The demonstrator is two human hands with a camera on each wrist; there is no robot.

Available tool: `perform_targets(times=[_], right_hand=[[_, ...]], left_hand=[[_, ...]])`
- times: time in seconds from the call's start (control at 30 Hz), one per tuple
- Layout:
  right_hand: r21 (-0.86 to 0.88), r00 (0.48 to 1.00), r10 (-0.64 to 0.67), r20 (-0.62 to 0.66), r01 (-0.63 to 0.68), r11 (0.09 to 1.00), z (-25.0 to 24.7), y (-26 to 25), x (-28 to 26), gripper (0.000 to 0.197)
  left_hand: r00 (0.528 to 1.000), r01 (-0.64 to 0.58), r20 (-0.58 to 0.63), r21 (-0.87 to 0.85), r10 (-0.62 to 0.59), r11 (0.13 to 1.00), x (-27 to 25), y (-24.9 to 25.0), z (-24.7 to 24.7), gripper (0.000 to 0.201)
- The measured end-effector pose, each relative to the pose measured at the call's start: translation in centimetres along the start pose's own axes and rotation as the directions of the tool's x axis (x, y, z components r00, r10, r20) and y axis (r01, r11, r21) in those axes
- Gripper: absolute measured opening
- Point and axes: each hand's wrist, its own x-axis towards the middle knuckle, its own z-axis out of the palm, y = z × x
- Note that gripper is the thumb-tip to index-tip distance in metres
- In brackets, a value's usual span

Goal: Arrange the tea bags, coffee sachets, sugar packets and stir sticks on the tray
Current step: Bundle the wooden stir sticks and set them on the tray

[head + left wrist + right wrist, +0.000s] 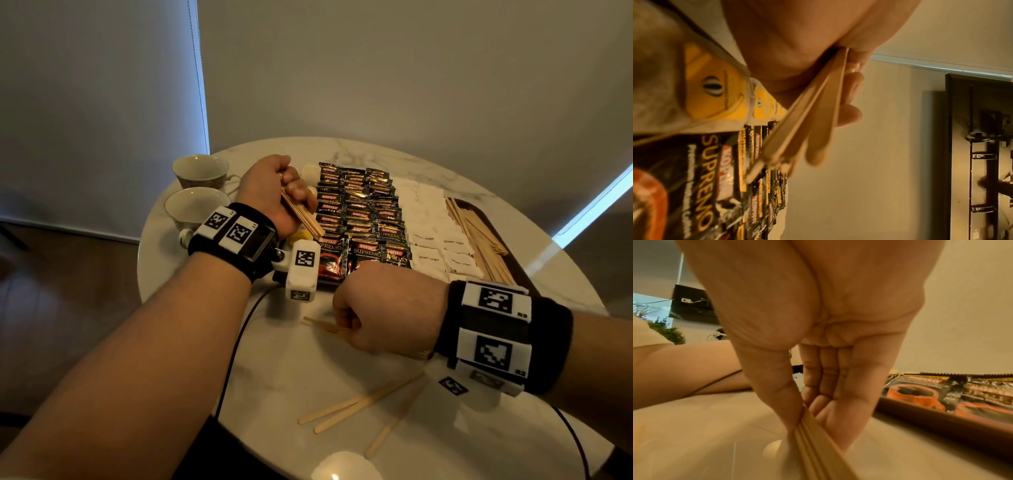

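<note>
L hand (274, 192) grips stick bundle (301, 214); R hand (383, 311) pinches thin sticks (323, 324) off desk (291, 359). Light, stiff, slippy; hold mid-length.

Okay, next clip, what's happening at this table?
A person is gathering wooden stir sticks. The left hand grips a bundle of sticks above the tray, which already holds rows of coffee sachets, sugar packets and a pile of sticks along its right side. The right hand pinches a couple of sticks off the marble table. Three loose sticks lie nearer the person. Two teacups stand left of the tray.
</note>
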Motion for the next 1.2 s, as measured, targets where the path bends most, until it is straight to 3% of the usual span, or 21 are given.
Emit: perform_targets(times=[0.2, 0.33, 0.43, 0.57, 0.63, 0.73, 0.83, 0.9, 1.0, 1.1, 1.2], right_hand=[[0.179, 0.996, 0.084, -0.043, -0.075, 0.981, -2.3, 2.2, -0.1, 0.008], [0.39, 0.978, 0.198, -0.059, -0.16, 0.907, -5.3, 4.3, -1.0, 0.001], [0.599, 0.948, 0.296, -0.118, -0.17, 0.783, -7.0, 5.6, -1.0, 0.004], [0.844, 0.871, 0.411, -0.269, 0.008, 0.536, -8.6, 5.7, 2.0, 0.013], [0.88, 0.851, 0.427, -0.305, 0.08, 0.468, -9.3, 5.1, 3.9, 0.015], [0.836, 0.85, 0.408, -0.332, 0.065, 0.545, -9.9, 4.2, 6.4, 0.01], [0.708, 0.828, 0.409, -0.383, -0.021, 0.706, -9.9, 3.8, 8.4, 0.006], [0.68, 0.83, 0.401, -0.387, -0.036, 0.732, -9.7, 3.7, 9.1, 0.007], [0.713, 0.836, 0.396, -0.38, -0.009, 0.701, -9.2, 3.8, 9.2, 0.014], [0.809, 0.854, 0.405, -0.326, 0.031, 0.587, -9.0, 4.0, 8.5, 0.024], [0.841, 0.887, 0.394, -0.242, -0.011, 0.541, -8.8, 4.5, 6.7, 0.02]], left_hand=[[1.0, -0.005, 0.022, -0.017, 0.006, 1.0, 0.3, 0.2, 0.0, 0.047], [0.998, 0.016, 0.062, -0.068, -0.012, 0.998, 0.4, 0.5, 0.0, 0.054], [0.998, 0.003, 0.069, -0.019, -0.002, 1.0, 0.5, 0.7, 0.1, 0.06], [0.992, -0.046, 0.12, 0.115, 0.032, 0.992, 0.5, 0.0, 0.5, 0.062], [0.981, -0.072, 0.194, 0.2, 0.032, 0.977, 0.5, -0.8, 0.6, 0.061], [0.949, -0.087, 0.315, 0.254, 0.002, 0.963, 0.0, -1.6, 1.2, 0.059], [0.978, -0.087, 0.207, 0.257, 0.033, 0.963, -0.1, -1.6, 1.5, 0.06], [0.99, -0.106, 0.123, 0.264, 0.075, 0.959, 0.0, -1.6, 1.5, 0.053], [0.994, -0.106, 0.024, 0.261, 0.103, 0.96, 0.1, -1.4, 1.6, 0.046], [0.994, -0.096, -0.02, 0.267, 0.105, 0.959, 0.2, -1.2, 1.5, 0.043], [0.987, -0.109, -0.083, 0.259, 0.134, 0.96, 0.7, -0.4, 1.0, 0.044]])
